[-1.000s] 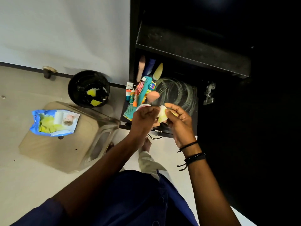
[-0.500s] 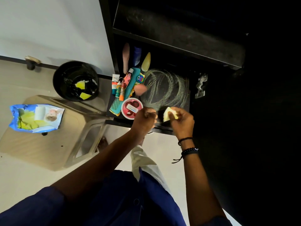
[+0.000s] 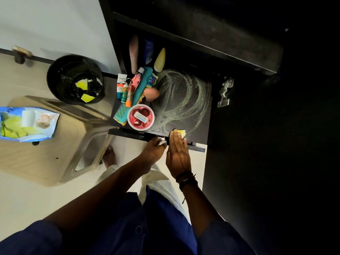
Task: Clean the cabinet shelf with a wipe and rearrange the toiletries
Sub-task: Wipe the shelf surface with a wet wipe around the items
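Now pinned flat under the fingertips of the right hand: a yellow wipe, crumpled small, only a bright corner showing past the fingers, right at the front lip of the dark cabinet shelf. Fingers straight and pressed together, palm down, pressing rather than pinching. Ahead of that grip and slightly to its right, a broad patch of pale, looping smear marks across the bare half of the shelf, so probably a push straight forward from here, along the line of the hand. Left hand close beside, curled over the shelf's front edge; whether gripping it or merely resting, cannot tell. Right hand clearly the nearer to the smeared patch. Off to the left of the grip, toiletries bunched together: a red round tub nearest, then a teal comb lying lengthwise front to back, small tubes beside it, a peach sponge, bottles further back in shadow. Further left still, beyond the cabinet, a black bin with used yellow wipes inside and a blue wipe packet on a beige stool.
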`<state>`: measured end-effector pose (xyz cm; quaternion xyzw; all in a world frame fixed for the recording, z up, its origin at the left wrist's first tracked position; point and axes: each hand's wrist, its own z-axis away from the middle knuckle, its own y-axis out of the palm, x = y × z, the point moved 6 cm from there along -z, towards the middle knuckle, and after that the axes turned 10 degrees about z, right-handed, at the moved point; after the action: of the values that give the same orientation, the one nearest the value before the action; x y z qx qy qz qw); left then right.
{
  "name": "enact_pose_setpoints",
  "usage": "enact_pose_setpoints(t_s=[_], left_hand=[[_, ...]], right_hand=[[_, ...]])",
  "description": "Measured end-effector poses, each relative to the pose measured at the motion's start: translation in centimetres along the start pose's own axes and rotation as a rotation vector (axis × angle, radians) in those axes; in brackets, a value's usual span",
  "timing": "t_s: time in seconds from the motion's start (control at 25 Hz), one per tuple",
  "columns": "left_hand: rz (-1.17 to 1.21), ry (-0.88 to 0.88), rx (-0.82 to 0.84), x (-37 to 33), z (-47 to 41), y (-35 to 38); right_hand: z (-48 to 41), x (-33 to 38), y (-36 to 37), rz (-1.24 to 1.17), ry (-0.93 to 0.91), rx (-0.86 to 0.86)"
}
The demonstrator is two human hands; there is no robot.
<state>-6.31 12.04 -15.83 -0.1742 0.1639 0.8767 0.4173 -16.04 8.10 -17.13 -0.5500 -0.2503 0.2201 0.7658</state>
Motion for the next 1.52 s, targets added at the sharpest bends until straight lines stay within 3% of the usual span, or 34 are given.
enact_pose_setpoints(t_s=[0.2, 0.36, 0.52, 0.68, 0.84, 0.92, 1.04, 1.2, 1.32, 1.52], left_hand=[[0.203, -0.079, -0.098, 0.1, -0.9, -0.9], [0.191, -0.090, -0.049, 0.7, -1.5, -0.8], [0.203, -0.070, -0.042, 0.8, -1.8, -0.7], [0.264, -0.057, -0.016, 0.4, -1.6, -0.4], [0.284, -0.034, -0.016, 0.5, -1.6, -0.2], [0.292, -0.060, -0.053, 0.7, -1.6, -0.5], [0.262, -0.075, -0.015, 1.1, -1.8, -0.7], [0.306, -0.076, 0.017, 1.1, -1.6, -0.9], [0.338, -0.087, 0.034, 0.9, -1.3, -0.7], [0.353, -0.085, 0.036, 0.1, -1.2, -0.3]], right_hand=[[-9.1, -5.0, -2.5, 0.049, 0.016, 0.050], [-17.6, -7.8, -5.7, 0.023, 0.094, 0.066], [-17.0, -7.2, -7.1, 0.061, 0.215, 0.026], [-9.0, -2.0, -3.8, 0.024, -0.036, -0.171], [-4.5, 0.6, -1.3, -0.001, -0.199, -0.051], [-7.6, -1.3, -2.3, 0.004, -0.146, -0.087], [-15.3, -5.8, -5.7, -0.033, 0.095, -0.158], [-22.1, -9.9, -7.7, 0.061, 0.302, -0.090], [-19.3, -7.6, -7.1, -0.016, 0.314, -0.125], [-5.0, 1.2, -1.5, -0.002, -0.030, -0.158]])
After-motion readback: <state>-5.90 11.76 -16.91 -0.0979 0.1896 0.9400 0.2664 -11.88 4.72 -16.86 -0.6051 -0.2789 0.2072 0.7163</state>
